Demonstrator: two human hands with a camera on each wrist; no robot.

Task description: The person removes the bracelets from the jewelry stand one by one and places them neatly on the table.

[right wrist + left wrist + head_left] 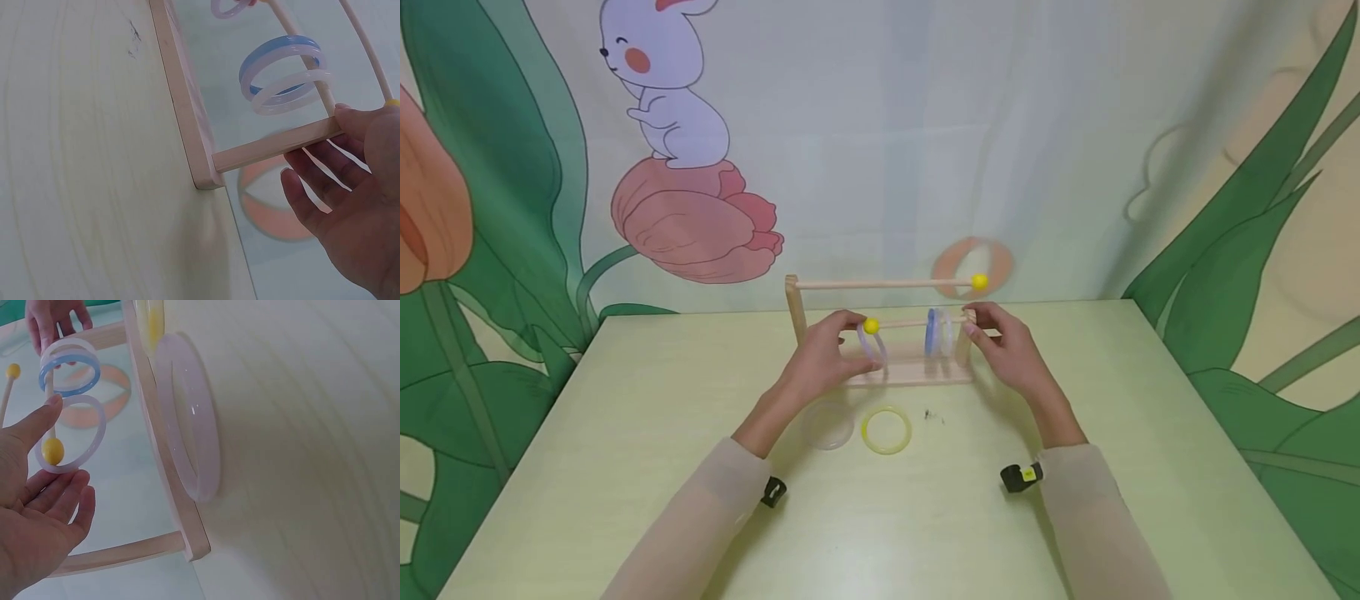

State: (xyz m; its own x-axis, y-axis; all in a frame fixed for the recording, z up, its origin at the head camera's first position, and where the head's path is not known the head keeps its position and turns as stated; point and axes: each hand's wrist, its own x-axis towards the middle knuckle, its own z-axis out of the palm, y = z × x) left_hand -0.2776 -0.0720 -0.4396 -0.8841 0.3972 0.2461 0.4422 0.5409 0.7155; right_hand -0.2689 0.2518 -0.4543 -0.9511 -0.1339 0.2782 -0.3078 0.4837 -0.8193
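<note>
the left hand (823,357) has its grip closed round a lilac ring (100,428), thumb on one side of the rim and fingers on the other. that ring is upright at the left end of the lower rod (901,323), right by its yellow ball (871,326), which overlaps the rim in view; i cannot tell whether the ring is around the rod.

the right hand (1011,354) has its grip clamped on the top of the right upright (275,147), thumb near the spot where the lower rod joins it. close to that hand, three rings hang around the lower rod: a blue ring (931,332), a second lilac ring (245,81) beside it, and a whitish ring (275,112) nearest the upright.

behind, the upper rod (880,284) runs from the left upright (795,308) to another yellow ball (979,282). both uprights stand on a wooden base (917,373).

in front of the base, a yellow ring (864,430) and a pale ring (205,425) lie flat on the worktop (887,533), the pale one to the left. small dark marks (928,414) are near the yellow ring. beyond the worktop hangs a curtain (880,150) with a printed rabbit (681,108).
</note>
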